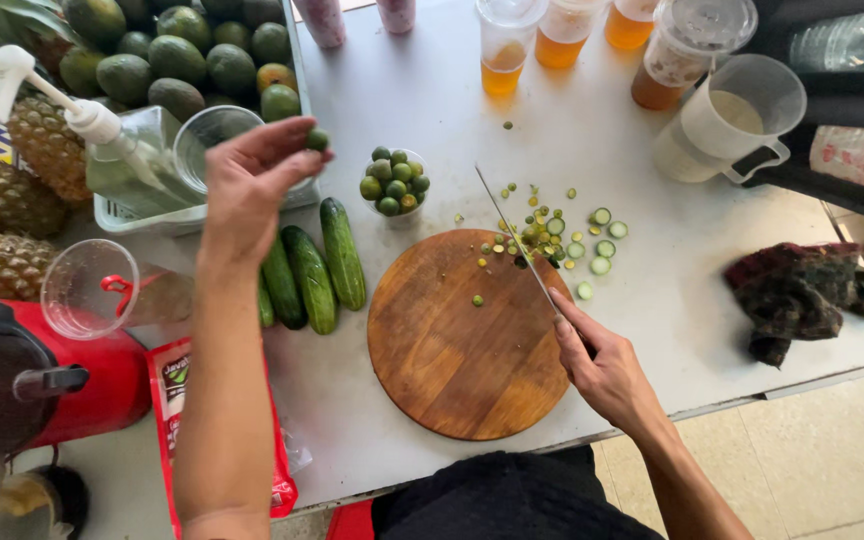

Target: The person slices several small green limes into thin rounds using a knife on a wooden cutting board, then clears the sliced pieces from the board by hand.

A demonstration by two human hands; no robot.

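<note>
Chopping small green citrus on a pale grey table [432, 110], knife in one hand, fruit in the other.

Near the front edge, a round brown wooden cutting board [467, 335], bare but for a few green scraps. Beside its left rim, three long dark green cucumbers [312, 270] lying side by side. At the right edge, a crumpled dark cloth [802, 295]. Toward the back left corner, a crate of green avocados [192, 55]. Just behind the board, a small clear cup of tiny round green limes [393, 182]. Right hand [602, 365] clamped on the handle of a thin long-bladed knife [517, 235], blade slanting over the board's far rim into scattered green slices [577, 240]. Left hand [247, 180] raised above the cucumbers, fingertips pinched together on one small green lime [318, 139].
</note>
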